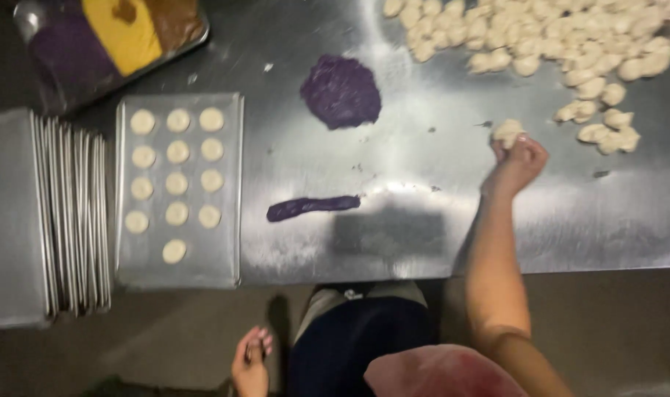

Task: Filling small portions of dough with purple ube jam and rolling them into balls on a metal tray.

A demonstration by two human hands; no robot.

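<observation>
The steel counter (423,220) fills most of the frame in front of you. At the left edge a stack of metal trays (48,220) stands on end. Just right of it lies a flat baking tray (228,184) with thirteen pale dough rounds (177,152) set in three columns. In the upper left corner sits a pan (114,44) with purple, yellow and brown filling. Across the upper right spreads a heap of small dough pieces (540,40).

Near the top centre lies a flattened purple patch of filling (341,91), and below it, mid-frame, a thin purple roll (313,206), both well apart from your hands.

Your right hand (518,162) reaches to the right of centre and pinches one dough piece (508,131) in its fingertips, just beside the heap. Your left hand (251,360) hangs low at the bottom of the frame, off the counter, fingers curled loosely; whether it holds anything, you cannot tell.
</observation>
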